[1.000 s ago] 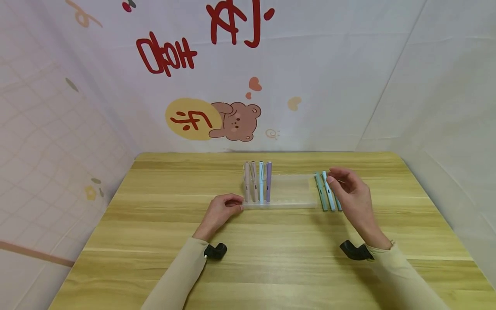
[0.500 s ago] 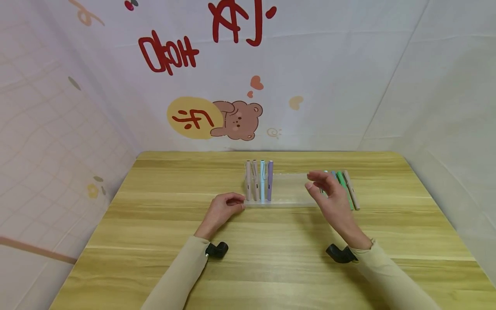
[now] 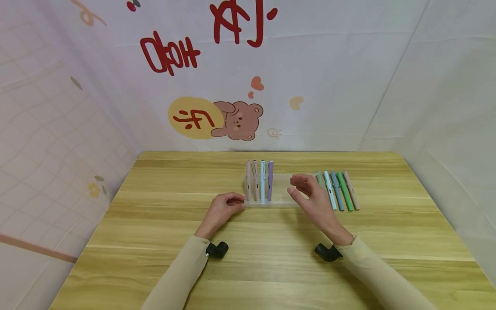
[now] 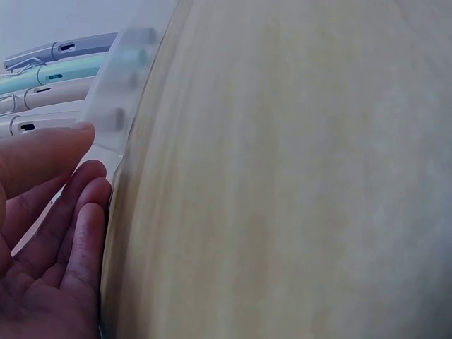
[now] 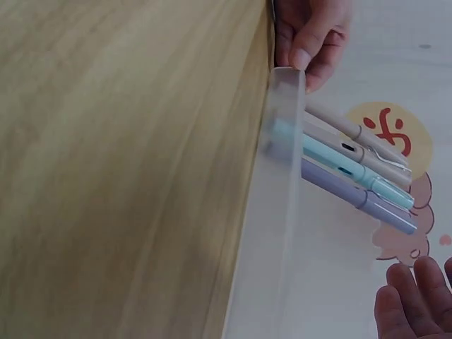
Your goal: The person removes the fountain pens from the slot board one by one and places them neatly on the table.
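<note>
Wood-grain surface (image 3: 271, 267) spreads before you, the clear rack (image 3: 280, 189) at its twelve o'clock. Your left hand (image 3: 218, 215) pinches the rack's nine-o'clock end; your right hand (image 3: 317, 209), half spread and holding nothing, has swung in from three o'clock, uncovering five loose pens (image 3: 337, 191) there, still unracked, against four racked pens (image 3: 262, 183).

I get bright light in my head view, with a pale sheen toward 6 o'clock on the flat, yellowish wood-grain table (image 3: 267, 262); my 2 wrist views look dimmer, bluish and soft.
</note>
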{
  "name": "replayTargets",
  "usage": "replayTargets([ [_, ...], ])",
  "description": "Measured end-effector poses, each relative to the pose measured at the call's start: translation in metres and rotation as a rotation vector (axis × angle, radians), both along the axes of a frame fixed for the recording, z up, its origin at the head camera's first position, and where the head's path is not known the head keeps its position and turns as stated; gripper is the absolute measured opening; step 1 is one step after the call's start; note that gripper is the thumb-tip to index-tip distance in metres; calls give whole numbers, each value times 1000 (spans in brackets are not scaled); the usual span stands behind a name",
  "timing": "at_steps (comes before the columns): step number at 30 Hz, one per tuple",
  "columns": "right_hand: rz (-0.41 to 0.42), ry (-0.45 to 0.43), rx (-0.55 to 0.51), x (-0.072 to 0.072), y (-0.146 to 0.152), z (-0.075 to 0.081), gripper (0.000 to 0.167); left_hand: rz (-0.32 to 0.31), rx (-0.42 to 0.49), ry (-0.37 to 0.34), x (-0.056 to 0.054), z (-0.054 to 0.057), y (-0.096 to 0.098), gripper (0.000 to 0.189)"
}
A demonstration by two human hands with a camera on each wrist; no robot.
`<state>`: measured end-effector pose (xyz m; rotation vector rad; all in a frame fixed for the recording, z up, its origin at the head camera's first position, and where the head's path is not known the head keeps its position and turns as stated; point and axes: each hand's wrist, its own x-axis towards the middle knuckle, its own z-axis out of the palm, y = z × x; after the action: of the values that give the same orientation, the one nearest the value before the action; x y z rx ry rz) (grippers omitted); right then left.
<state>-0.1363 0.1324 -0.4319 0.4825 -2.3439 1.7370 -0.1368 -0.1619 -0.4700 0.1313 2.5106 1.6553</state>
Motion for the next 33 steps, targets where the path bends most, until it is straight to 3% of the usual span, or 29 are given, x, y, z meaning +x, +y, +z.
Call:
replayTargets([
  [14,40,-94,42,-13,-23,-11,40,-7,-8,4,0,-1,0,19],
  [33,43,-184,212,-24,-42,-21,43,-19,10,8,0,-1,-1,19],
])
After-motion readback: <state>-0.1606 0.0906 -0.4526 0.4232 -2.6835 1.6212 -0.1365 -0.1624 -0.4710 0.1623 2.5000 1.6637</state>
